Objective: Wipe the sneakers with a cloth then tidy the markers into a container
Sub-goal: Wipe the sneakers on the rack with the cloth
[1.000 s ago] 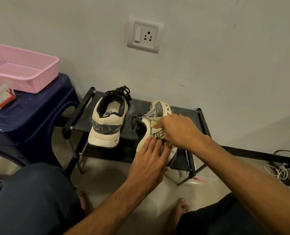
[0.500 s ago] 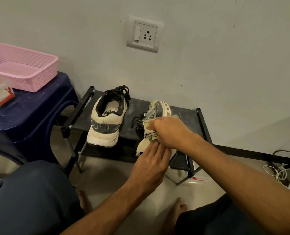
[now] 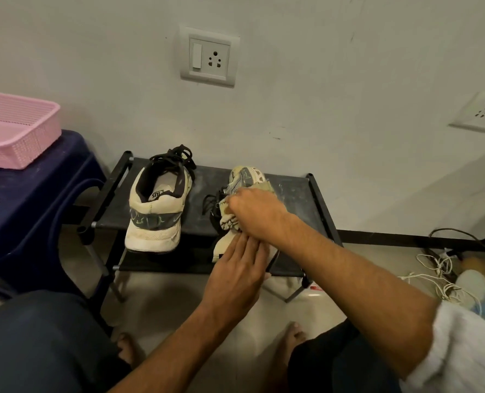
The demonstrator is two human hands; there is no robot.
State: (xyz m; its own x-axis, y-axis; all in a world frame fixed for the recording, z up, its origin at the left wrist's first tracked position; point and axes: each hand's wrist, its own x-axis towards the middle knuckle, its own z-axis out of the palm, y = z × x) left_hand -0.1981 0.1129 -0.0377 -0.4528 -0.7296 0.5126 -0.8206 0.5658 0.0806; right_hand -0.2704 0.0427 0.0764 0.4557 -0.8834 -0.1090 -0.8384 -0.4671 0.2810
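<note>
At the near edge of a low shoe rack (image 3: 292,194), two hands work a cloth over one sneaker.
Nearest, the left hand (image 3: 235,270) lies flat, its fingers straight and pressed together, their tips resting on the near heel end of the right-hand sneaker (image 3: 245,177). Just beyond, the right hand (image 3: 255,214) is curled round a bunched pale cloth (image 3: 230,222) and presses it on that sneaker's side. The shoe lies tipped over on the rack's top shelf, toe toward the wall, black laces spilling left. The second sneaker (image 3: 156,211) stands upright to its left, a little apart, heel overhanging the near edge. Farther left, a pink basket (image 3: 23,148) sits on a dark blue stool (image 3: 31,199). White cables (image 3: 439,268) tangle on the floor at right, and a wall socket (image 3: 208,56) is mounted above the rack.
</note>
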